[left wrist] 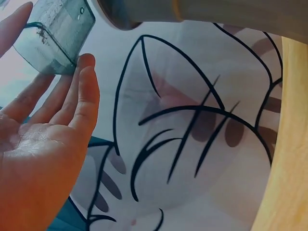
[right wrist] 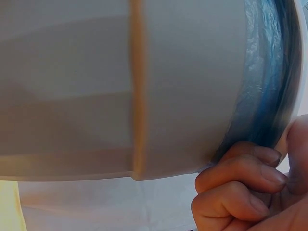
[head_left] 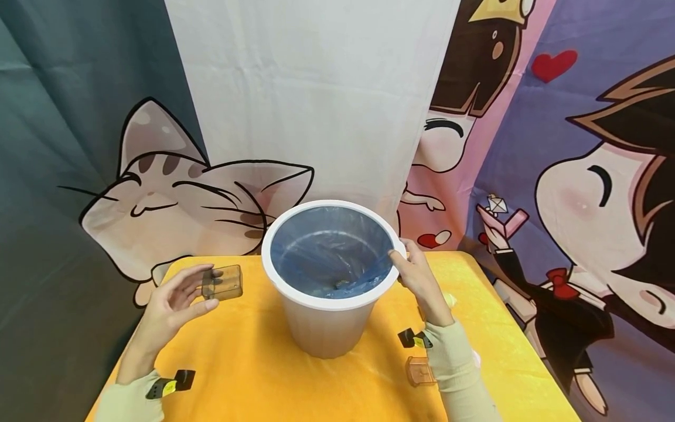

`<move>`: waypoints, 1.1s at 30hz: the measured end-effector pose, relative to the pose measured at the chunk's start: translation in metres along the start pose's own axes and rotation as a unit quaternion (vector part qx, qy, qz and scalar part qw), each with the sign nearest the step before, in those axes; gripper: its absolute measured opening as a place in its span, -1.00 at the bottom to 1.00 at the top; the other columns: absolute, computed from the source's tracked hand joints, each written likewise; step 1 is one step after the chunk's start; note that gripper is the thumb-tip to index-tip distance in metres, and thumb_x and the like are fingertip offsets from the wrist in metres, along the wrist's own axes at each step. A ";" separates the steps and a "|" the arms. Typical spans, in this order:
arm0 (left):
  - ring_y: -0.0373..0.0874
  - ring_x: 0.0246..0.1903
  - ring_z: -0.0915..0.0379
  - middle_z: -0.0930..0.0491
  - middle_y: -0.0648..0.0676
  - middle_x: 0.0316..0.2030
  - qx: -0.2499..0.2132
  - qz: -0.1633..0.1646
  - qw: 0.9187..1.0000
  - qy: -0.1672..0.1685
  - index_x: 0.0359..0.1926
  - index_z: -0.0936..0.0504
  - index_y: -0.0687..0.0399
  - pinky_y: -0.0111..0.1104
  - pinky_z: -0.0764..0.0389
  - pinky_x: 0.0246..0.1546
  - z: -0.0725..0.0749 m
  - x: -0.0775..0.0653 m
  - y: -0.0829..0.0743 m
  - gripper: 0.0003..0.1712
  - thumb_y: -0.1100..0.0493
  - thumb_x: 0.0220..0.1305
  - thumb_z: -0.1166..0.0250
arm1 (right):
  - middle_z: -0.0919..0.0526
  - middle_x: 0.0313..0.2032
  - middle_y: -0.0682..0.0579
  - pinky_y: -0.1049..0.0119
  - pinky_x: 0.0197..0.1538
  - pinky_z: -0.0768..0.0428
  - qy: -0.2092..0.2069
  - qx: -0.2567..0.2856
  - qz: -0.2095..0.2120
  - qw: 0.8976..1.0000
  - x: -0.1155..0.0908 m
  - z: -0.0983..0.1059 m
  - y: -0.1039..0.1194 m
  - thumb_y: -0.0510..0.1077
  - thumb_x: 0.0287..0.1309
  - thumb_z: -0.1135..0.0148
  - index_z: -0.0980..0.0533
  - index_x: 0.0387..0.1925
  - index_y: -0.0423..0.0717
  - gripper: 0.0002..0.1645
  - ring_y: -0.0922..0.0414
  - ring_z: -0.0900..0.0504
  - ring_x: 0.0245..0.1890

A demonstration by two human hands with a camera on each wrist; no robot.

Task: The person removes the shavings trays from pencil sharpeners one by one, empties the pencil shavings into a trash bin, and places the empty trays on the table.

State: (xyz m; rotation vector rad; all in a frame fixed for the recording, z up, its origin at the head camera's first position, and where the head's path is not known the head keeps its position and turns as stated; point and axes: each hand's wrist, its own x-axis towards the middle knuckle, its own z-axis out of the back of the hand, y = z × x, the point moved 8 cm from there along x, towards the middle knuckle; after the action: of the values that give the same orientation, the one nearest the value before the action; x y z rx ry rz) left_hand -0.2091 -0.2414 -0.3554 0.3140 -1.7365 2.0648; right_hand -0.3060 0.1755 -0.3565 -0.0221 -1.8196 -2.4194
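A white trash bin point(head_left: 328, 331) lined with a blue plastic bag point(head_left: 311, 258) stands on the yellow table, tilted slightly. My right hand point(head_left: 420, 278) grips its rim at the right, thumb over the inside edge and fingers curled underneath. In the right wrist view these fingers point(right wrist: 236, 183) press near the bag's folded-over edge. Left of the bin, my left hand point(head_left: 176, 305) holds a small clear, smoky plastic box point(head_left: 230, 282) between thumb and fingertips, raised above the table. The left wrist view shows that box point(left wrist: 60, 36) over the upturned palm. Something small and dark lies at the bin's bottom.
A small orange translucent container point(head_left: 420, 371) lies on the yellow tablecloth point(head_left: 253, 375) beside my right forearm. A pale yellow item point(head_left: 449, 299) and a pink one point(head_left: 477, 358) are partly hidden behind that arm. Cartoon-printed curtains point(head_left: 316, 105) hang behind the table.
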 end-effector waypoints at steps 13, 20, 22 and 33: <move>-0.06 0.17 -0.28 -0.28 0.40 0.15 -0.074 -0.076 0.988 0.116 0.23 -0.13 0.56 -0.47 -0.37 0.12 -0.026 -0.015 0.007 -0.23 0.70 -0.08 -0.17 | -0.58 -0.48 -0.10 0.48 -0.71 -0.29 -0.004 0.003 -0.007 1.000 -0.002 0.001 -0.002 -0.06 0.26 -0.01 -0.23 0.14 -0.15 -0.53 0.17 -0.37 -0.76; -0.04 0.16 -0.29 -0.28 0.41 0.15 -0.107 -0.037 0.982 0.151 0.23 -0.14 0.52 -0.45 -0.39 0.12 -0.053 -0.029 0.022 -0.26 0.64 -0.01 -0.19 | -0.55 -0.58 -0.04 0.46 -0.73 -0.24 -0.005 0.004 0.001 1.000 -0.001 0.001 0.001 -0.08 0.25 -0.01 -0.23 0.15 -0.16 -0.53 0.20 -0.31 -0.80; -0.05 0.15 -0.31 -0.30 0.37 0.16 -0.109 -0.022 0.981 0.158 0.24 -0.17 0.47 -0.45 -0.39 0.11 -0.063 -0.033 0.027 -0.27 0.60 0.00 -0.21 | -0.57 -0.56 -0.04 0.46 -0.72 -0.28 -0.005 0.008 -0.004 1.000 -0.001 0.001 0.001 -0.08 0.26 -0.01 -0.23 0.14 -0.15 -0.53 0.20 -0.38 -0.77; -0.11 0.09 -0.37 -0.33 0.40 0.11 -0.128 0.001 0.984 0.126 0.22 -0.22 0.41 -0.43 -0.43 0.07 -0.110 -0.039 0.052 -0.28 0.51 0.00 -0.29 | -0.56 -0.56 -0.05 0.46 -0.73 -0.26 -0.001 0.006 -0.007 1.000 -0.002 0.000 0.001 -0.08 0.27 0.00 -0.22 0.15 -0.17 -0.53 0.18 -0.35 -0.78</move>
State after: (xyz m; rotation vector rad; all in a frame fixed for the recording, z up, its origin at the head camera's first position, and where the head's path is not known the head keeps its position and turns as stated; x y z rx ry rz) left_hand -0.1873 -0.1476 -0.4394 -0.0273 -1.8135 1.7663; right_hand -0.3037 0.1757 -0.3557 -0.0104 -1.8406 -2.4200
